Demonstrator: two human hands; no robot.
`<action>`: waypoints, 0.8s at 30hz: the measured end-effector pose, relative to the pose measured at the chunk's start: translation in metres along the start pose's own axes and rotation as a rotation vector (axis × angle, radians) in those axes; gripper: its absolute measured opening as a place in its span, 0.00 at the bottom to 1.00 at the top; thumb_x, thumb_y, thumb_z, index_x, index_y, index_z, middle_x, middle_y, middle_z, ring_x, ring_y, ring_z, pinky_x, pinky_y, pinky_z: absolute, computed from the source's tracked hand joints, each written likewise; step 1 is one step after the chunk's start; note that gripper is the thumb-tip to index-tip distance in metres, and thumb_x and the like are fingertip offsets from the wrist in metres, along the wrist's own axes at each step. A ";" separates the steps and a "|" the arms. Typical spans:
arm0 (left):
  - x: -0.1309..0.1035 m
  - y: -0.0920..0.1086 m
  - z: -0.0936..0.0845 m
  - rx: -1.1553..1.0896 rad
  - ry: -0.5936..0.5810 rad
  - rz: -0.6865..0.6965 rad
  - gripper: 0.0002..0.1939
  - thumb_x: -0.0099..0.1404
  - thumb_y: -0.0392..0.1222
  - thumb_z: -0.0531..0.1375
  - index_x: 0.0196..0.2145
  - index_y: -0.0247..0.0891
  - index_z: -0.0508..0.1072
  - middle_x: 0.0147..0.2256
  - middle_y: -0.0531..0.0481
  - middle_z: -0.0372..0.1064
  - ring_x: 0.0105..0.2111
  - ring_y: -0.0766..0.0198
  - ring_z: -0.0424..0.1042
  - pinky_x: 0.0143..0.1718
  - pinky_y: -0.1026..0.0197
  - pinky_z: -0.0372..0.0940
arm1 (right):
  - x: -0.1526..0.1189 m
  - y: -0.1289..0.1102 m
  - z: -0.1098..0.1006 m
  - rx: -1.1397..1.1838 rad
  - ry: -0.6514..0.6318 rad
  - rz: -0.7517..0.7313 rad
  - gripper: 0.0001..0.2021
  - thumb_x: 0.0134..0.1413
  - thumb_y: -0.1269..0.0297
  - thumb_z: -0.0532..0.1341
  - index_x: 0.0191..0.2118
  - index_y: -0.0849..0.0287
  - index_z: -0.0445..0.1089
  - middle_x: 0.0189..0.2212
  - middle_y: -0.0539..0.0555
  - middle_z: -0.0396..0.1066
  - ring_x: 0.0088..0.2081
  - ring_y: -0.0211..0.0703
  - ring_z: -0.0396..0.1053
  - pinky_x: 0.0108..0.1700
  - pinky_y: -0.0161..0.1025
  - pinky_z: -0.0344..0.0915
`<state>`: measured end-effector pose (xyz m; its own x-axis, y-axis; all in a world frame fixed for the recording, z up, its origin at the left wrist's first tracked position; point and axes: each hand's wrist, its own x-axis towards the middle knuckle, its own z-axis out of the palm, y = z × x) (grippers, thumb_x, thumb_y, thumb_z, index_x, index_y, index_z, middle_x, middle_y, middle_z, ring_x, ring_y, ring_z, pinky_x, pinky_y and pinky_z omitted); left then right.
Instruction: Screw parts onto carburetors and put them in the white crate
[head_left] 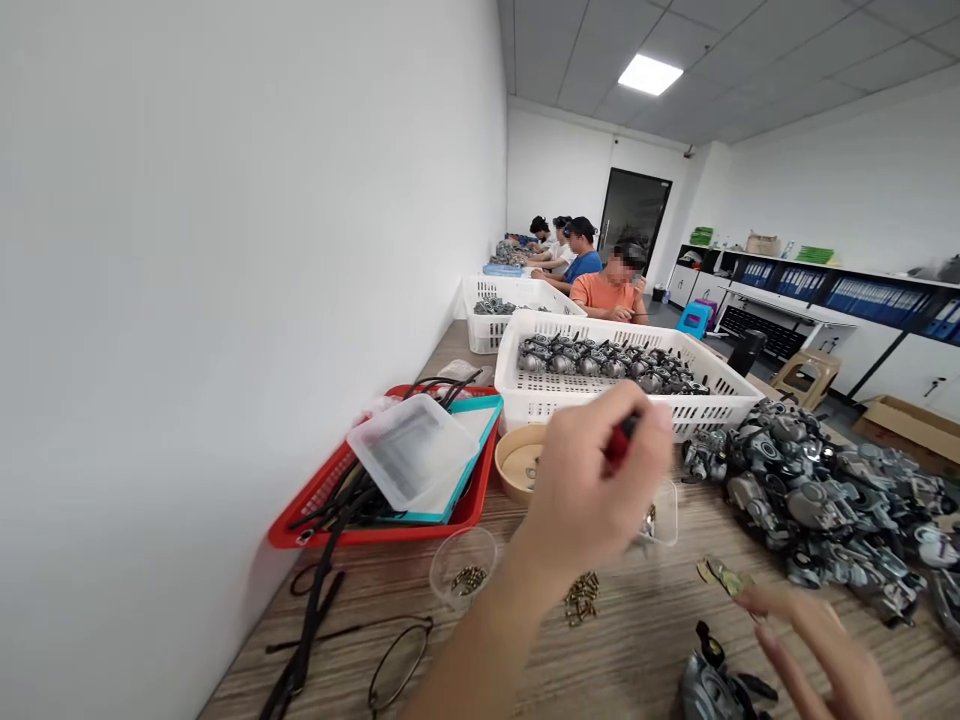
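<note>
Gold plates (721,576) lie at the fingertips of the right hand (829,640), whose fingers stand a little apart; blur hides whether they pinch one. A reel (709,692) sits just nearer the wearer than those fingertips. Farther left, the left hand (577,475) is curled round a red-and-black tool (619,446), with screws (582,598) below. The step looks like picking up a plate, and the next move calls for a narrow pinch.

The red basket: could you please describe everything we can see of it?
The red basket looks plastic, shallow, with perforated sides. It stands on the wood-patterned table beside the white wall. It holds a turquoise flat piece, a translucent rectangular lid or tray and black strips; one black strip hangs over its front rim.
</note>
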<state>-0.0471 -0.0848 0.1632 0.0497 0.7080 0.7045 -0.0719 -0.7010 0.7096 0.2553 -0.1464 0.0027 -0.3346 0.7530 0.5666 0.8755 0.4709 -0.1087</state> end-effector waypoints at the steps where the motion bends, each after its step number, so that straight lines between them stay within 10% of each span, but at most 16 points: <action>1: 0.002 -0.001 -0.008 -0.002 0.055 -0.037 0.19 0.75 0.44 0.56 0.24 0.42 0.61 0.18 0.61 0.51 0.18 0.72 0.52 0.18 0.65 0.46 | 0.019 0.006 0.005 0.047 -0.015 0.062 0.11 0.70 0.57 0.57 0.50 0.44 0.76 0.45 0.54 0.83 0.46 0.56 0.83 0.45 0.51 0.81; 5: 0.007 -0.004 -0.031 -0.023 0.229 -0.096 0.20 0.75 0.44 0.57 0.24 0.41 0.63 0.18 0.60 0.53 0.17 0.72 0.50 0.16 0.65 0.45 | 0.105 0.010 0.043 0.023 -0.355 0.024 0.14 0.75 0.57 0.53 0.49 0.53 0.75 0.45 0.59 0.82 0.46 0.55 0.82 0.49 0.51 0.79; 10: 0.006 -0.002 -0.039 -0.027 0.281 -0.068 0.21 0.76 0.42 0.56 0.24 0.40 0.63 0.18 0.59 0.53 0.18 0.72 0.51 0.17 0.66 0.46 | 0.161 -0.018 0.099 -0.005 -0.550 -0.038 0.07 0.57 0.64 0.70 0.41 0.55 0.76 0.43 0.58 0.83 0.47 0.60 0.82 0.48 0.48 0.76; 24: 0.002 0.004 -0.029 0.012 0.292 -0.106 0.21 0.74 0.40 0.57 0.22 0.41 0.60 0.17 0.58 0.51 0.18 0.70 0.50 0.17 0.63 0.46 | 0.138 -0.001 0.077 0.187 -0.517 0.084 0.06 0.62 0.71 0.63 0.34 0.56 0.76 0.39 0.57 0.81 0.40 0.50 0.79 0.44 0.41 0.71</action>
<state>-0.0763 -0.0835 0.1671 -0.2319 0.7706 0.5936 -0.0692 -0.6218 0.7801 0.1816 -0.0070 0.0182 -0.4350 0.8968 0.0806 0.8454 0.4376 -0.3063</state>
